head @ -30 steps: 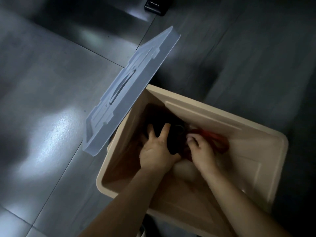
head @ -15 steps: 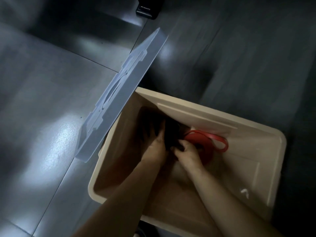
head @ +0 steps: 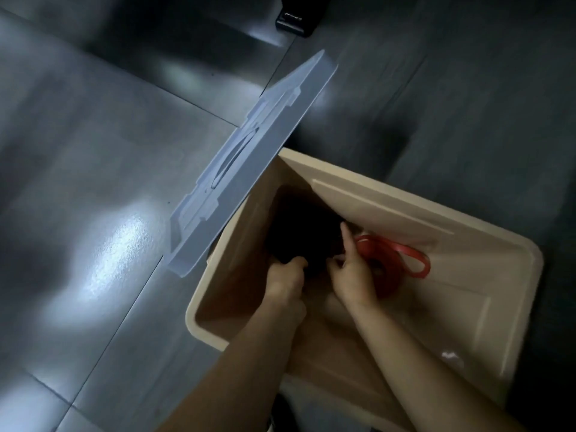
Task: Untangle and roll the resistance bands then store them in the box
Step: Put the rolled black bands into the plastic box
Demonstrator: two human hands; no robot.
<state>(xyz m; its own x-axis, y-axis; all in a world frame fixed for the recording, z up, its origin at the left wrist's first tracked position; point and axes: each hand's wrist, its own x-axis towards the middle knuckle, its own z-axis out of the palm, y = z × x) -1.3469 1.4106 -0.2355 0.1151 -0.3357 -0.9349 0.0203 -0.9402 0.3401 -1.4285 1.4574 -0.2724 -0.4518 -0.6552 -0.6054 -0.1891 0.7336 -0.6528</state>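
Both my hands reach down into a beige plastic box [head: 405,201] on the floor. A dark rolled band [head: 307,235] lies in the box's far left corner, hard to make out in shadow. My left hand [head: 285,279] has its fingers curled at the dark roll's near edge. To the right lies a red rolled band [head: 389,263] with a loose loop sticking out to the right. My right hand [head: 350,275] sits between the two rolls, forefinger pointing up, other fingers curled; its grip is unclear.
A translucent grey-blue lid [head: 249,163] leans against the box's left rim, tilted up off the dark tiled floor [head: 93,182]. A small black object [head: 296,17] lies on the floor at the top edge.
My left hand went from spread flat on the dark roll to curled at its near edge. My right hand shifted slightly right, uncovering more of the red roll. The view moved a little.
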